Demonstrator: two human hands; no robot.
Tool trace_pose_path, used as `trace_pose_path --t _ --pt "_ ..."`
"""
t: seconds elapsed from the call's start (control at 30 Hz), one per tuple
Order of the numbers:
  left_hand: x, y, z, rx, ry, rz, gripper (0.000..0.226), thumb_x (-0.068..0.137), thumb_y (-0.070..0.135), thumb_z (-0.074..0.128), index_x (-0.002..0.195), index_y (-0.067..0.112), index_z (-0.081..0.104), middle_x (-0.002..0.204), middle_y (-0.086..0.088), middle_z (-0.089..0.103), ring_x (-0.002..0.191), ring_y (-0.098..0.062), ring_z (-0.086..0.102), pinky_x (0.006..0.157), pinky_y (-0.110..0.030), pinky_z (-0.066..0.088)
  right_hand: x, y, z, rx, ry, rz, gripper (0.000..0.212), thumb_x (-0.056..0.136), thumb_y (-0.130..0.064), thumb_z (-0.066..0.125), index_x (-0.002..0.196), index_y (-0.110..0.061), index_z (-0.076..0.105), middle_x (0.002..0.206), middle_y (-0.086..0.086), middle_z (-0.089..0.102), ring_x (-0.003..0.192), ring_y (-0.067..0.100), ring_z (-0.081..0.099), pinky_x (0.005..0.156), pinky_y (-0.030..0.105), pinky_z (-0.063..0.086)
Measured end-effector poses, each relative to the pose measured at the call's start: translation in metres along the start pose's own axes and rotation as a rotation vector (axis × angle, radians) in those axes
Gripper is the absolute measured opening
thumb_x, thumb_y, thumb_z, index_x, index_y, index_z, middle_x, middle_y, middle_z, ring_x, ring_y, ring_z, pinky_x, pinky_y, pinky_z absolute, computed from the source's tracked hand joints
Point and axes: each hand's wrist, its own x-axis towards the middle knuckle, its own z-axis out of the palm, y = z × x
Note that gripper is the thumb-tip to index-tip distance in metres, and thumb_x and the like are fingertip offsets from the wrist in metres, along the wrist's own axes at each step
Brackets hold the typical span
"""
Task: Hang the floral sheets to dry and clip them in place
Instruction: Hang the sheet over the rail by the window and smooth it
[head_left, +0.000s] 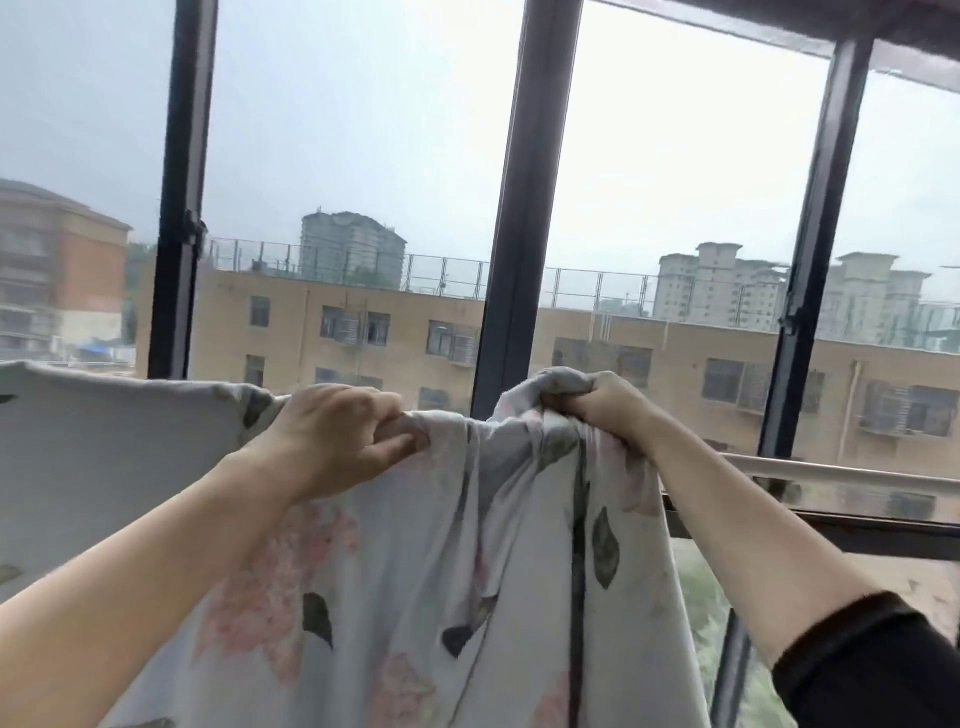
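Observation:
A pale grey floral sheet (415, 597) with pink blooms and dark leaves hangs in front of the window, its top edge stretched across the frame. My left hand (337, 441) pinches a fold of the top edge near the middle. My right hand (602, 402) grips a bunched clump of the sheet just to the right, held a little higher. A pale horizontal drying rail (841, 470) runs off to the right from behind the sheet. No clip is in view.
Dark window frame bars (519, 234) stand right behind the sheet, with a lower sill bar (831, 535) at the right. Buildings lie beyond the glass. A black sleeve (878, 670) covers my right upper arm.

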Motion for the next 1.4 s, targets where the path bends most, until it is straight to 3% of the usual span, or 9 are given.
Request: trace_pose_path --t 0.13,0.27,0.53,0.77,1.0,1.1,1.2,1.27,1.4 --pt "0.013 0.029 0.005 0.086 -0.144 -0.158 0.073 0.070 0.085 0.006 0.083 0.030 0.052 0.091 0.008 0.058 0.091 -0.016 0.055 0.081 -0.034 0.039 0.019 0.015 0.001 -0.047 -0.113 0.058 0.023 0.081 -0.030 0.070 0.093 -0.011 0.074 0.089 0.003 0.072 0.085 0.016 0.066 0.081 0.030 0.053" --pt "0.049 0.092 0.021 -0.100 -0.117 -0.157 0.059 0.093 0.060 0.033 0.142 0.028 0.038 0.143 0.002 0.047 0.132 -0.020 0.041 0.109 -0.036 0.029 0.037 0.025 0.006 -0.039 -0.211 0.148 0.023 0.079 -0.025 0.066 0.091 -0.006 0.071 0.087 0.005 0.071 0.078 0.017 0.065 0.069 0.030 0.054" --pt "0.074 0.119 0.052 -0.150 -0.044 -0.183 0.037 0.095 0.054 0.040 0.096 0.031 0.068 0.100 0.005 0.072 0.100 -0.020 0.062 0.083 -0.032 0.037 0.037 0.037 -0.011 0.042 -0.169 0.131 0.041 0.075 -0.037 0.073 0.094 -0.002 0.066 0.086 0.008 0.066 0.083 0.021 0.063 0.064 0.027 0.046" --pt "0.075 0.111 0.048 -0.144 -0.101 -0.235 0.039 0.096 0.055 0.036 0.107 0.034 0.067 0.107 0.007 0.071 0.108 -0.021 0.060 0.094 -0.035 0.035 -0.075 0.072 -0.026 0.126 0.435 -0.407 0.012 0.086 -0.020 0.067 0.097 -0.022 0.062 0.093 -0.006 0.061 0.078 0.002 0.055 0.071 0.017 0.048" --pt "0.071 0.123 0.045 -0.143 -0.114 -0.216 0.037 0.098 0.051 0.035 0.104 0.032 0.066 0.109 0.005 0.070 0.108 -0.022 0.059 0.097 -0.037 0.032 -0.152 0.116 0.039 0.096 0.081 -0.001 0.071 0.070 -0.048 0.077 0.127 -0.026 0.042 0.115 -0.008 0.043 0.105 0.009 0.047 0.087 0.023 0.045" --pt "0.069 0.120 0.044 -0.135 -0.092 -0.212 0.037 0.098 0.051 0.035 0.106 0.035 0.067 0.112 0.004 0.070 0.110 -0.023 0.059 0.098 -0.038 0.032 -0.167 0.122 0.063 0.090 -0.013 0.116 0.061 0.068 -0.042 0.075 0.120 -0.030 0.046 0.106 -0.009 0.054 0.098 0.012 0.053 0.079 0.027 0.047" --pt "0.068 0.117 0.044 -0.133 -0.091 -0.210 0.037 0.097 0.052 0.035 0.111 0.038 0.066 0.117 0.005 0.068 0.114 -0.023 0.057 0.099 -0.039 0.033 -0.169 0.129 0.071 0.070 -0.008 0.128 0.009 0.083 -0.026 0.066 0.086 -0.022 0.059 0.080 -0.006 0.063 0.076 0.017 0.059 0.061 0.030 0.044" --pt "0.068 0.115 0.045 -0.137 -0.095 -0.209 0.038 0.098 0.052 0.034 0.113 0.038 0.065 0.119 0.005 0.067 0.115 -0.023 0.057 0.099 -0.040 0.031 -0.171 0.134 0.065 0.144 -0.006 0.116 0.027 0.089 -0.023 0.063 0.064 -0.020 0.053 0.063 -0.008 0.057 0.059 0.011 0.050 0.054 0.029 0.037" --pt "0.068 0.115 0.043 -0.137 -0.102 -0.204 0.039 0.098 0.052 0.032 0.115 0.038 0.064 0.119 0.003 0.067 0.114 -0.024 0.057 0.098 -0.039 0.029 -0.183 0.131 0.037 0.199 0.080 0.112 0.033 0.092 -0.024 0.061 0.061 -0.017 0.053 0.059 -0.007 0.055 0.054 0.011 0.047 0.053 0.029 0.036"
